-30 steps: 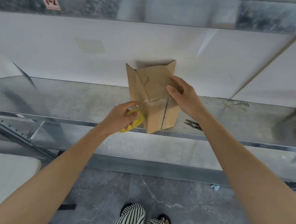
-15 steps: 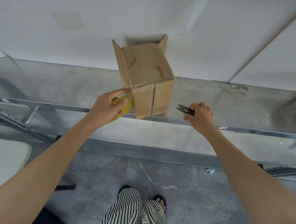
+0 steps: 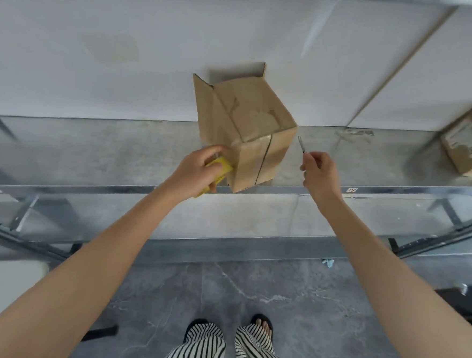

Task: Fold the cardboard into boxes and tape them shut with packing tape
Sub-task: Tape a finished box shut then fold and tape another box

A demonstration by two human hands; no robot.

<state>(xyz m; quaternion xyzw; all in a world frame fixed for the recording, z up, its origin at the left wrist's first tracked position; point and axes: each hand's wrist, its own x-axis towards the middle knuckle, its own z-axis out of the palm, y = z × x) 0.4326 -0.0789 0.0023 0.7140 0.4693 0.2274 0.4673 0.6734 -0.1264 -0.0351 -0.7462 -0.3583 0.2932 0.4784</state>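
left hand [image 3: 196, 170] grips yellow tape roll [image 3: 219, 167], right hand [image 3: 317, 176] pinches snips [image 3: 301, 144]; cardboard box [image 3: 261, 116] btwn them prob light, stiff-ish, steady by edges imo

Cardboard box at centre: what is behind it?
The cardboard box stands before the white wall, its shadow cast on it. It covers the stretch of metal shelf and wall foot directly behind it.
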